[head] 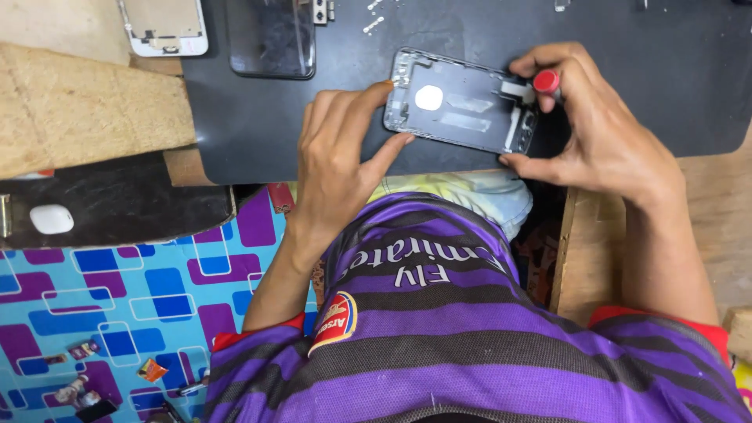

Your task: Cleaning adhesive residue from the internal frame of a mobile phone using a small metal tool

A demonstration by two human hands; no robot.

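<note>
An opened grey phone housing [462, 106] lies inner side up on a black work mat [235, 117], with a white round part near its left end. My left hand [338, 160] pins the housing's left end between fingers and thumb. My right hand [595, 125] grips a red-capped screwdriver [547, 81] whose tip meets the housing's right end, while its thumb rests under the housing's right corner.
A white phone frame [164, 27] and a dark phone screen [272, 37] lie at the mat's far side, with small screws [373, 23] nearby. A wooden block [86, 106] sits at left, a white earbud case [52, 218] below it. Patterned blue-purple floor lies beneath.
</note>
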